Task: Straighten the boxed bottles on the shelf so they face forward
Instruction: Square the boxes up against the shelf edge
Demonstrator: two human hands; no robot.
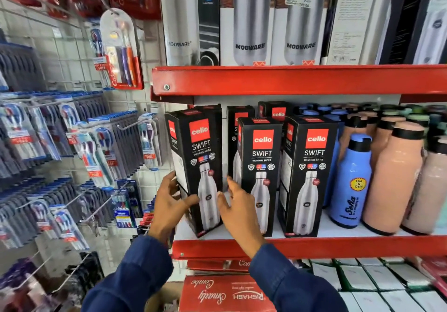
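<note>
Closest to the camera are two blue sleeves, coming up from 6 o'clock. The left hand (169,202) wraps around the left edge of the leftmost box (198,166), with its thumb on the front, so it holds this box. The right hand (235,205) is just beside the box's right edge with its fingers spread wide. I cannot tell if it touches the box or only hovers there.

This box stands at about 9 o'clock on the red shelf (314,246). It is turned a little, so one side shows along with the front, and it leans. I think it is the one being fixed right now, and it is not done yet.

Next to it, toward 3 o'clock, the middle box (260,176) and the right box (308,173) look nearly forward, though a bit of side shows on each. They may need only a small nudge.

Farther back, at 12 o'clock, more black boxes (275,112) stand behind the front row. They are partly hidden, so I cannot say if they are straight.

Past the boxes, toward 3 o'clock, stand a blue bottle (350,185) and peach bottles (394,185). They have no boxes and are not part of the job.
</note>
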